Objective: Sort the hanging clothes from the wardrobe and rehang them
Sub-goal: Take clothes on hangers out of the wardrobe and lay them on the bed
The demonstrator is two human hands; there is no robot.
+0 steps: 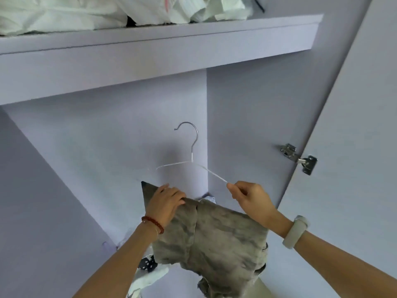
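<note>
A thin white wire hanger with a metal hook stands upright in front of the lilac wardrobe back wall. My right hand pinches the end of the hanger's right arm. A grey-olive garment hangs below the hanger, draped between my forearms. My left hand grips the garment's top left edge, fingers curled over the cloth. The hanger's left arm lies just above that edge, and I cannot tell whether it is inside the garment.
A lilac shelf runs overhead, piled with white bedding or bags. The open wardrobe door with a metal hinge stands at the right. More clothes, white and black patterned, lie below the garment.
</note>
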